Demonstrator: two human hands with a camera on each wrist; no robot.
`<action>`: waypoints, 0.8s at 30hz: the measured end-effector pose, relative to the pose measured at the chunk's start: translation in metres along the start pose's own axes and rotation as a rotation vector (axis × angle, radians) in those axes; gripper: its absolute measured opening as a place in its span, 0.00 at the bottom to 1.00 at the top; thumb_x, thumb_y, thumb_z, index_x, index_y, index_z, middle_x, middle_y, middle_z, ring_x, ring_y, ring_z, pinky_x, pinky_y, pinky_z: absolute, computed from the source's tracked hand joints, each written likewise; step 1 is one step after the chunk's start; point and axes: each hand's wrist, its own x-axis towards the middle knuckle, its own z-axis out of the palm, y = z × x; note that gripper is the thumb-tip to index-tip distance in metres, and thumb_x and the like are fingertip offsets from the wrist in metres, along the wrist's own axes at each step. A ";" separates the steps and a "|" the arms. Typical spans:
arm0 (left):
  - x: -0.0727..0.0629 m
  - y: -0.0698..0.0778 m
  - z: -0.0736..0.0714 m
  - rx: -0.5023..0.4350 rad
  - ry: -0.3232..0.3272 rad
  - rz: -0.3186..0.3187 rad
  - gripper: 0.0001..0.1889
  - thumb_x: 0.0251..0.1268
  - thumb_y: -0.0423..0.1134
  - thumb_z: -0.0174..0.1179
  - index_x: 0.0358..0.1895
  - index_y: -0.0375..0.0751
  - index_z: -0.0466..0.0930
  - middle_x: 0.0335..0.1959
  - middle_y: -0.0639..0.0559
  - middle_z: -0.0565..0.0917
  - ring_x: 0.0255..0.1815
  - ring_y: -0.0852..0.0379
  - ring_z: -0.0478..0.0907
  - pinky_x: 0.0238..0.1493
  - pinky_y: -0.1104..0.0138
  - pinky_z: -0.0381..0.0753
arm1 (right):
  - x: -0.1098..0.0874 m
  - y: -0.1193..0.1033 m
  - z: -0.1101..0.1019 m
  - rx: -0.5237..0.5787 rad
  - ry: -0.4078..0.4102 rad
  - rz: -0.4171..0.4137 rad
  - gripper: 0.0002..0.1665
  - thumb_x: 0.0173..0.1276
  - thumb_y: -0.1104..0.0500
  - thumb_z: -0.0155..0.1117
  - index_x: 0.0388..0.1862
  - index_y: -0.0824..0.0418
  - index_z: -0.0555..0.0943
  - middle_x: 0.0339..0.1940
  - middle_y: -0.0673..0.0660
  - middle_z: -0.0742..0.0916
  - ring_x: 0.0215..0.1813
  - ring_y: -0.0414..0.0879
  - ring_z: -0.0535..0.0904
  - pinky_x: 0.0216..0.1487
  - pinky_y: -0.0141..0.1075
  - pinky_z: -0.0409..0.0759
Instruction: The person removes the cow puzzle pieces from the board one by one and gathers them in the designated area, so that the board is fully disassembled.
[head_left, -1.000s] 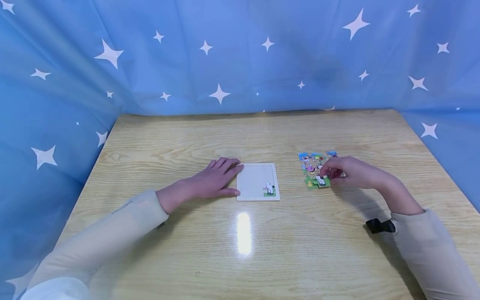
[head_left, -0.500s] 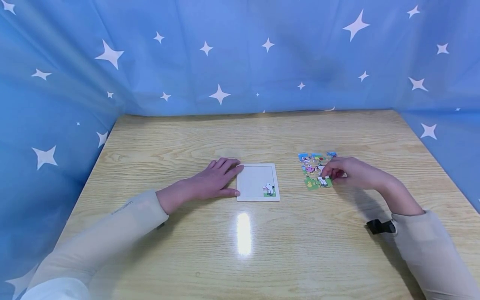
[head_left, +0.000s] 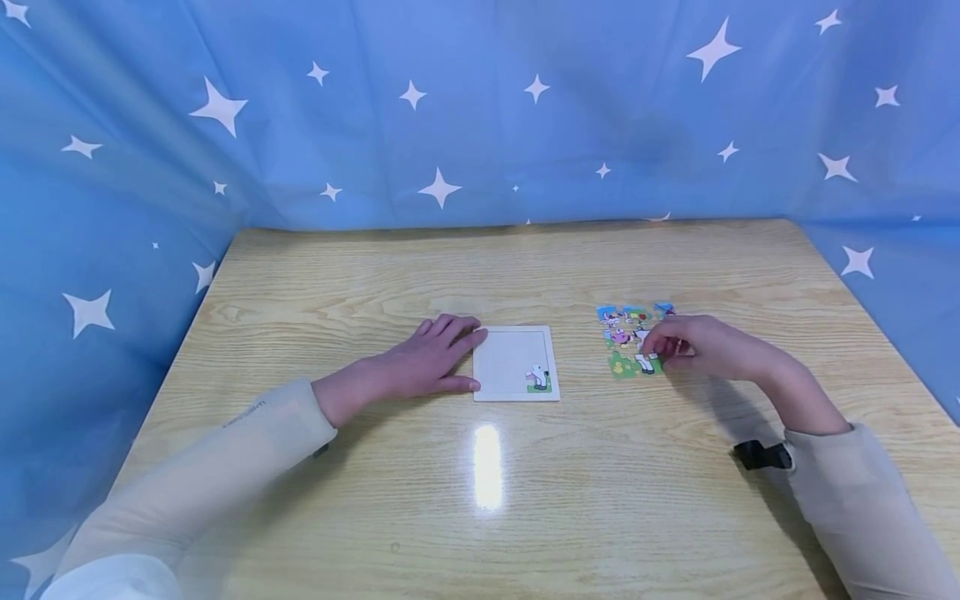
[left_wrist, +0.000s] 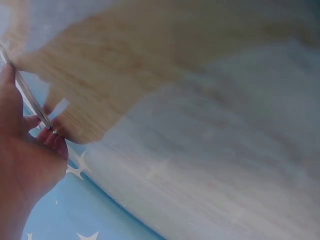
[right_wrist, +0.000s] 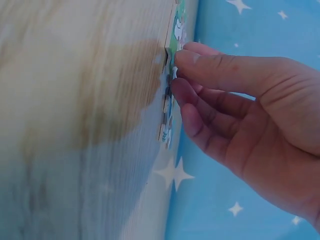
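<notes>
In the head view a square white puzzle tray (head_left: 510, 358) lies on the table, with one piece (head_left: 538, 379) showing white legs in its lower right corner. My left hand (head_left: 431, 358) rests at the tray's left edge, fingers spread, with thumb and index finger touching the rim. To the right lies a group of colourful jigsaw pieces (head_left: 619, 337). My right hand (head_left: 697, 343) reaches over their right side and covers part of them. Its thumb and fingertips pinch at a puzzle piece (head_left: 647, 364) with white legs on green, close to the table in the right wrist view.
The wooden table (head_left: 360, 275) has a bright light reflection near its middle. A blue curtain (head_left: 480, 125) with white stars stands behind the table and at both sides. A dark strap (head_left: 761, 454) hangs at the right sleeve.
The piece with white legs has slid slightly right, along with my right fingertips, apart from its neighbour with the yellow duck. My left hand and the tray have stayed put.
</notes>
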 end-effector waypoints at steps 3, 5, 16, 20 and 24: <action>0.001 0.000 0.000 -0.001 -0.002 -0.006 0.42 0.86 0.55 0.61 0.87 0.32 0.57 0.85 0.33 0.61 0.84 0.34 0.57 0.77 0.39 0.62 | 0.000 -0.002 0.001 -0.004 0.025 -0.030 0.18 0.70 0.76 0.75 0.52 0.60 0.89 0.42 0.42 0.84 0.42 0.36 0.78 0.43 0.37 0.83; 0.001 -0.001 0.000 -0.003 -0.013 -0.015 0.43 0.86 0.56 0.60 0.88 0.32 0.57 0.86 0.33 0.60 0.84 0.34 0.57 0.79 0.39 0.61 | 0.001 -0.005 0.002 0.000 0.027 -0.034 0.17 0.71 0.76 0.74 0.53 0.61 0.89 0.42 0.42 0.84 0.42 0.35 0.78 0.42 0.37 0.83; 0.002 -0.003 -0.001 0.006 -0.036 -0.029 0.43 0.87 0.57 0.58 0.89 0.34 0.55 0.87 0.34 0.58 0.86 0.35 0.55 0.81 0.37 0.58 | 0.013 -0.013 0.012 0.056 0.035 -0.114 0.14 0.71 0.74 0.75 0.51 0.62 0.89 0.40 0.41 0.85 0.40 0.34 0.78 0.41 0.35 0.83; 0.002 -0.003 0.001 0.002 -0.032 -0.026 0.43 0.87 0.57 0.58 0.89 0.35 0.54 0.87 0.34 0.58 0.86 0.35 0.55 0.81 0.37 0.58 | 0.018 -0.014 0.016 0.055 0.041 -0.168 0.13 0.70 0.75 0.75 0.49 0.62 0.88 0.39 0.39 0.84 0.39 0.33 0.77 0.39 0.35 0.82; 0.001 -0.003 0.001 -0.005 -0.035 -0.029 0.43 0.87 0.57 0.58 0.89 0.35 0.54 0.87 0.35 0.58 0.86 0.35 0.55 0.81 0.37 0.58 | 0.023 -0.018 0.019 0.056 0.045 -0.201 0.14 0.71 0.75 0.74 0.50 0.62 0.88 0.38 0.38 0.82 0.37 0.33 0.75 0.37 0.35 0.79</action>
